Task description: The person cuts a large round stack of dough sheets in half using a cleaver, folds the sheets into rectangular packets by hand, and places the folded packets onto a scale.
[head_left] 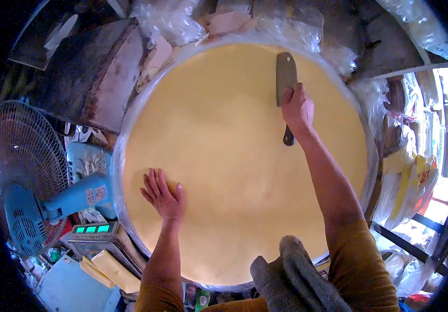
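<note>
Grey cloth (299, 275) right up front, folded and bulging at the bottom of the view, hanging between two brown sleeves (364, 260). Beyond it, filling the middle, comes a huge round yellow sheet (224, 130), smooth and faintly shiny, with clear plastic film (119, 171) running round its rim. And look at the right hand (298, 110): its fingers are clenched round the handle of a cleaver (286, 73), out over the far right part of the yellow round! The broad grey blade points towards the far edge, a small hole near its tip, and the dark butt of the handle pokes out below the fist. Whether the blade touches the sheet, I cannot tell. Over to the left hand (164, 197), palm down near the left edge of the round, fingers spread and loose, thumb out to the side; a small darker yellow patch shows beside the palm, too unclear to name.

Out on the left flank, a blue fan (29, 140) with a wire cage, its neck reaching in close to the film. Just below it, a scale (96, 242) with three lit green displays, and folded yellow pieces (112, 270) lying beside it, over a pale blue panel (75, 286). Across on the right, plastic bags (411, 182) crowd the side, bright light behind them; at the top, more crumpled clear plastic (167, 21) beside a dark slab (78, 73).
</note>
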Demonstrator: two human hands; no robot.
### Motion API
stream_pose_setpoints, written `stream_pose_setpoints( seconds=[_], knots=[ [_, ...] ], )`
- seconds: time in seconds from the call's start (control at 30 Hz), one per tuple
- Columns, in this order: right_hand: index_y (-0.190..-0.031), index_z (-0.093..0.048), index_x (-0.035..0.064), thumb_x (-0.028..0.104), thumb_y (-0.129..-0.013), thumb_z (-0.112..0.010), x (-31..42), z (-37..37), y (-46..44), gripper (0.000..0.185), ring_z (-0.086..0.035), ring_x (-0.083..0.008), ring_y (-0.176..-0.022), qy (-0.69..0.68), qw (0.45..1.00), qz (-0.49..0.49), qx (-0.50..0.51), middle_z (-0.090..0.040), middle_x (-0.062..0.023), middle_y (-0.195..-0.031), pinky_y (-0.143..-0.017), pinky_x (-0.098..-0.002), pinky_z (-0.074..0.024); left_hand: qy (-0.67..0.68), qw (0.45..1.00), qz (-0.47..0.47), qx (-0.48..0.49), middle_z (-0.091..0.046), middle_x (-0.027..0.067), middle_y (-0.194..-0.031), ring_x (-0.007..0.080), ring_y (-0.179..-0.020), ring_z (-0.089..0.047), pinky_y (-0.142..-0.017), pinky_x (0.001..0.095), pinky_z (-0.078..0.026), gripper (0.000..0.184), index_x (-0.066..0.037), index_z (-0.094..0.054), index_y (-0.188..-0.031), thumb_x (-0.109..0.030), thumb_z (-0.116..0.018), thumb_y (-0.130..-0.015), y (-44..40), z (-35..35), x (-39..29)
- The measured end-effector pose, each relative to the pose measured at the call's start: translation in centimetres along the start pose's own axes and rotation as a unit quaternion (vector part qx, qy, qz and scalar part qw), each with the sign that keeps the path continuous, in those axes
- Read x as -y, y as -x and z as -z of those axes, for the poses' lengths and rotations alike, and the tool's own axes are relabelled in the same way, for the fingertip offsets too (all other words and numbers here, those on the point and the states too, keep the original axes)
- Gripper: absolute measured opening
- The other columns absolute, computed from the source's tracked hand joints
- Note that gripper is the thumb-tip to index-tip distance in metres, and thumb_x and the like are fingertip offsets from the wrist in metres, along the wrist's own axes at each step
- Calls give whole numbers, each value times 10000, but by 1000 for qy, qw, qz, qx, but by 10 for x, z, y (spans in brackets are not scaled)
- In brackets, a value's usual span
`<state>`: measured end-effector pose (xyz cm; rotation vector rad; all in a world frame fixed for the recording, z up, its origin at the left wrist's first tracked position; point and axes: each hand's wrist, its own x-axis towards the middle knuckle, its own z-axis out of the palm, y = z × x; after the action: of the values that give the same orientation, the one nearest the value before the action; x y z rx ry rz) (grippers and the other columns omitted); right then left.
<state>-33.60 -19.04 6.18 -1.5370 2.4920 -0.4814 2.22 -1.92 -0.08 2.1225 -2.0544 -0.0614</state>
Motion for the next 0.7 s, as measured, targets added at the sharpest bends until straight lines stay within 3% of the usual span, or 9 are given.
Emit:
stream_pose_setpoints(
  seconds=[0.2, 0.3, 0.33, 0.43, 0.53, 0.7],
  knots=[
    [-920, -477, 35, 262, -849, -476, 8, -13, -44, 238, -622, -381, -671, -51, 997, -45, 37, -618, -208, -725, -583, -479, -504, 14, 1000, -3, 12, -255, 164, -1424, 405, -1313, -209, -1017, 619, -133, 665, -89, -316, -1348, -376, -515, -782, 0, 4, -1],
    [-925, -489, 24, 252, -836, -492, 19, 24, -39, 245, -629, -344, -606, -103, 982, -84, 131, -614, -194, -706, -528, -444, -509, 4, 1000, -7, 17, -233, 174, -1438, 388, -1333, -181, -1042, 597, -90, 660, -72, -290, -1369, -404, -468, -827, 1, 1, 4],
    [-906, -491, 16, 238, -830, -504, 21, 29, -40, 235, -619, -312, -530, -119, 978, -102, 135, -608, -185, -684, -474, -420, -503, 7, 1000, -4, 25, -228, 175, -1440, 389, -1335, -175, -1042, 597, -87, 659, -71, -290, -1369, -403, -467, -827, 3, 4, 4],
    [-914, -481, 16, 243, -847, -493, 19, 18, -51, 237, -612, -303, -503, -46, 989, -71, 122, -606, -182, -673, -460, -420, -501, 16, 999, 3, 44, -216, 176, -1445, 389, -1341, -156, -1043, 598, -77, 661, -67, -289, -1369, -399, -465, -826, 1, 5, 2],
    [-925, -478, 24, 241, -855, -492, 30, 5, -54, 228, -611, -300, -493, -63, 987, -114, 92, -608, -177, -669, -462, -422, -501, 15, 998, 14, 57, -206, 175, -1450, 389, -1346, -138, -1044, 598, -68, 668, -65, -286, -1369, -398, -470, -819, 2, 3, 6],
    [-939, -473, 0, 232, -863, -489, 28, 19, -69, 245, -605, -293, -473, -64, 985, -87, 137, -606, -176, -668, -435, -408, -492, 24, 998, 20, 61, -204, 176, -1449, 395, -1346, -130, -1044, 597, -61, 682, -61, -283, -1368, -395, -486, -808, -1, 5, 2]
  ],
)
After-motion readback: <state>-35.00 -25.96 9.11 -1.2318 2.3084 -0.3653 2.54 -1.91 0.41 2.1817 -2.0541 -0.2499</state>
